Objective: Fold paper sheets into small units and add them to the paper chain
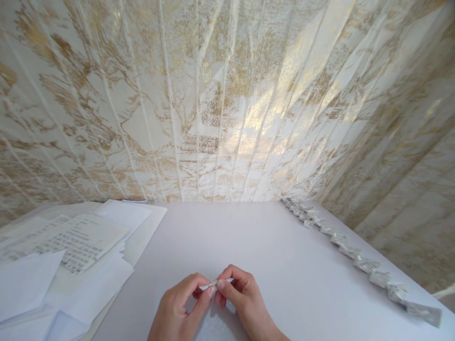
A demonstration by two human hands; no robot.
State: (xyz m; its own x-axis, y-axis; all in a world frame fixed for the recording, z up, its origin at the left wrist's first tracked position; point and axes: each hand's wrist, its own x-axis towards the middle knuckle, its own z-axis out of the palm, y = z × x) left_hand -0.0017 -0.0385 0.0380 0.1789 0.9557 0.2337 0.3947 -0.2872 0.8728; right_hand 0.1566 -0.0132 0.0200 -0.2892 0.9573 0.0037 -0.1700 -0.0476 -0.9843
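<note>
Near the front of the white table, both hands pinch one small folded piece of white paper. My left hand has its thumb and index finger closed on the paper's left part. The right part is gripped by my right hand, its thumb on the near side and its other fingers curled behind. Pointed tips of the paper stick out to the left and the right. The thumbs and fingers hide its middle, so its full shape cannot be made out.
Loose paper sheets lie in an overlapping pile on the left, with a printed sheet among them. Along the right edge runs a row of small folded paper pieces. Behind the table hangs a white and gold patterned curtain.
</note>
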